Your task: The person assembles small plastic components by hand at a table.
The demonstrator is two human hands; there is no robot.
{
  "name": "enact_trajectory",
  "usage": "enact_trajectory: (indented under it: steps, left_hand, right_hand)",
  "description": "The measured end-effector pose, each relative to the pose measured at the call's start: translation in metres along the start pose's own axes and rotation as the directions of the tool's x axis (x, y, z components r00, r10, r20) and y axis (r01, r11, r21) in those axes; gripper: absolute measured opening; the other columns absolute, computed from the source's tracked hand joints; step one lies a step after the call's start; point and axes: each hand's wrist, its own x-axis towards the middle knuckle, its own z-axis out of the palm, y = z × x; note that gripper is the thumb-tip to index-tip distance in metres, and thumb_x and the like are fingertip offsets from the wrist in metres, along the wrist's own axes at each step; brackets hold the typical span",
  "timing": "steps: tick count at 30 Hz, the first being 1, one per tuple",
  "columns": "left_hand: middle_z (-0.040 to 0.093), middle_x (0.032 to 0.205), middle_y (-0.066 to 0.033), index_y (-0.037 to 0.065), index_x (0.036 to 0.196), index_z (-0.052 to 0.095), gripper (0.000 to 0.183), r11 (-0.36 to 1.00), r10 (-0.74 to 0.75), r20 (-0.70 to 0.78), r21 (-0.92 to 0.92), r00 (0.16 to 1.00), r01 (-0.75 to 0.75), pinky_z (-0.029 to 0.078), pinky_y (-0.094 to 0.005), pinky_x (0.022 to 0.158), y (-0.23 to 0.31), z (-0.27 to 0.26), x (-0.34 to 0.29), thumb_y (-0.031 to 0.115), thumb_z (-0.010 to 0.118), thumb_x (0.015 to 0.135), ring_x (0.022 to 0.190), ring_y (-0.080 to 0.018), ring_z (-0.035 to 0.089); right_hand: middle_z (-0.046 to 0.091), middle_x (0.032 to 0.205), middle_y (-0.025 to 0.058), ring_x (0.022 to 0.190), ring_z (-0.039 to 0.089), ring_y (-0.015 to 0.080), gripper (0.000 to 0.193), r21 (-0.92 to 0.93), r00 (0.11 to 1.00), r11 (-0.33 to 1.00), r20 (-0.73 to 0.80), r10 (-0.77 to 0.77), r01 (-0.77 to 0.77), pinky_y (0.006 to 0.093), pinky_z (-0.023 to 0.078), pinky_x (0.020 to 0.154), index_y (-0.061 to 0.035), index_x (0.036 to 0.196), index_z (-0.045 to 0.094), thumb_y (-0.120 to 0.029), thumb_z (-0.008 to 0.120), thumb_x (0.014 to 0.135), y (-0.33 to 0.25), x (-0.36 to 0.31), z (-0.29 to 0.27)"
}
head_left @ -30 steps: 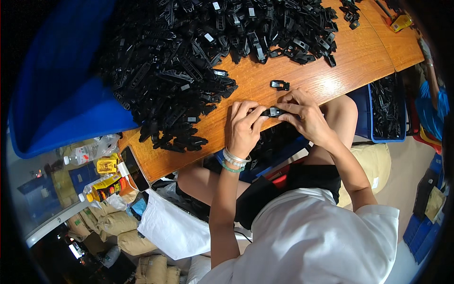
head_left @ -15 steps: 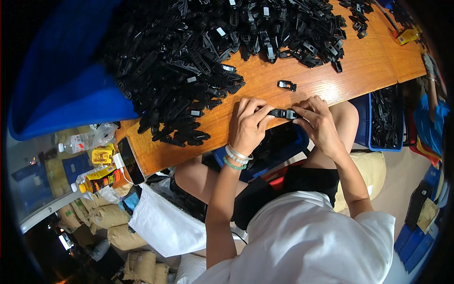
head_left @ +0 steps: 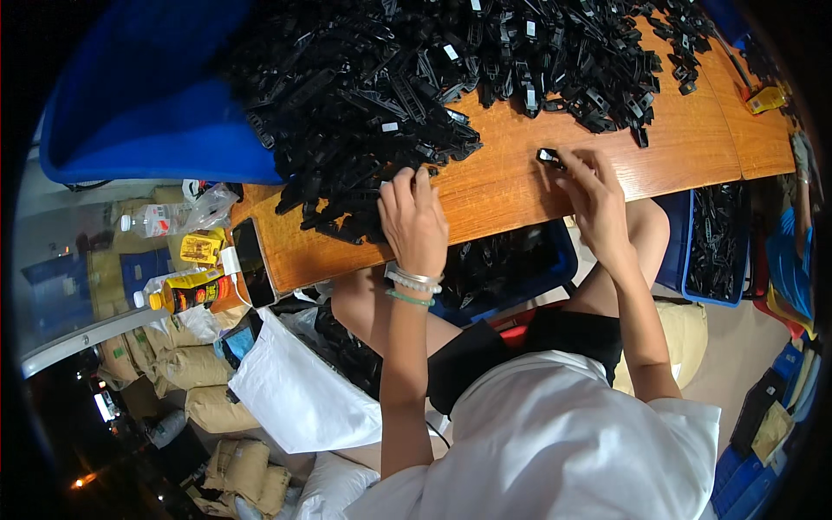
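My left hand (head_left: 414, 224) rests at the near edge of a large heap of black plastic buckle pieces (head_left: 381, 104), fingers reaching forward among the closest ones. Its fingertips are partly hidden; I see nothing held in it. My right hand (head_left: 600, 201) is over the wooden table, thumb and fingers apart, with the fingertips at a single small black buckle piece (head_left: 549, 158) that has a pale, shiny patch on top. That piece lies on the table, away from the heap.
Below the table edge is a blue bin (head_left: 559, 251) of black parts; another blue bin (head_left: 689, 260) stands to the right. A large blue tub (head_left: 156, 130) is at the left. Bottles (head_left: 195, 290) and a phone (head_left: 251, 260) lie left. A co-worker's blue sleeve (head_left: 784, 251) shows far right.
My hands have parted, and the black buckle piece they held between them is no longer visible. The left moved left to the heap, the right up to the lone piece. The view has shifted slightly.
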Motion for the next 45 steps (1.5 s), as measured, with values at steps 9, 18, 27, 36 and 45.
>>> enact_trajectory:
  steps: [9, 18, 27, 36, 45]
  left_hand:
    - [0.055, 0.111, -0.0159, -0.005, 0.111, 0.056, 0.03, 0.955, 0.284, 0.068, -0.109, 0.956, -0.276, 0.042, -0.0397, 0.09, 0.022, 0.009, 0.005, 0.003, 0.056, 0.082, 0.112, -0.0313, 0.049]
    - [0.055, 0.109, -0.0144, 0.0, 0.113, 0.058, 0.037, 0.925, 0.329, 0.309, -0.296, 0.892, -0.239, 0.041, -0.0411, 0.091, 0.027, 0.024, 0.026, 0.006, 0.067, 0.078, 0.106, -0.031, 0.051]
    - [0.056, 0.094, -0.013, -0.003, 0.093, 0.065, 0.02, 0.807, 0.148, 0.132, -0.589, 0.98, -0.042, 0.045, -0.0395, 0.082, 0.02, 0.022, 0.009, 0.001, 0.07, 0.075, 0.093, -0.0314, 0.053]
    - [0.058, 0.089, -0.0126, -0.003, 0.094, 0.067, 0.021, 0.775, 0.164, 0.147, -0.631, 0.976, -0.035, 0.047, -0.0381, 0.076, 0.025, 0.025, 0.011, 0.0, 0.07, 0.074, 0.084, -0.0301, 0.056]
    - [0.057, 0.103, -0.0127, -0.004, 0.107, 0.063, 0.029, 0.799, 0.171, 0.184, -0.6, 0.968, -0.027, 0.048, -0.0387, 0.08, 0.019, 0.019, 0.02, 0.006, 0.068, 0.08, 0.096, -0.0313, 0.056]
  right_hand:
    - [0.061, 0.097, 0.0164, 0.089, 0.059, 0.0347, 0.025, -0.072, 0.996, 0.997, -0.091, -0.019, 0.012, 0.0387, 0.047, 0.081, 0.0016, 0.104, 0.064, -0.005, 0.068, 0.08, 0.019, 0.019, 0.022]
    - [0.057, 0.093, 0.0181, 0.087, 0.054, 0.037, 0.03, -0.225, 0.981, 0.971, -0.156, -0.115, 0.078, 0.0425, 0.043, 0.082, 0.0029, 0.105, 0.06, -0.008, 0.068, 0.078, 0.027, 0.005, 0.021]
    - [0.059, 0.089, 0.0115, 0.087, 0.056, 0.0239, 0.029, 0.205, 0.987, 0.969, 0.099, 0.124, -0.142, 0.0324, 0.045, 0.079, 0.0022, 0.103, 0.067, -0.004, 0.071, 0.076, 0.014, 0.006, 0.013]
    - [0.058, 0.094, 0.0083, 0.094, 0.054, 0.0239, 0.034, -0.018, 0.975, 0.984, 0.139, -0.171, 0.175, 0.0326, 0.042, 0.086, 0.0013, 0.105, 0.07, 0.001, 0.074, 0.072, 0.024, 0.007, 0.005]
    - [0.06, 0.101, 0.0145, 0.095, 0.06, 0.0329, 0.031, 0.133, 0.976, 0.991, 0.215, -0.042, 0.014, 0.0377, 0.049, 0.084, -0.0033, 0.105, 0.069, 0.0, 0.07, 0.074, 0.016, -0.007, -0.001]
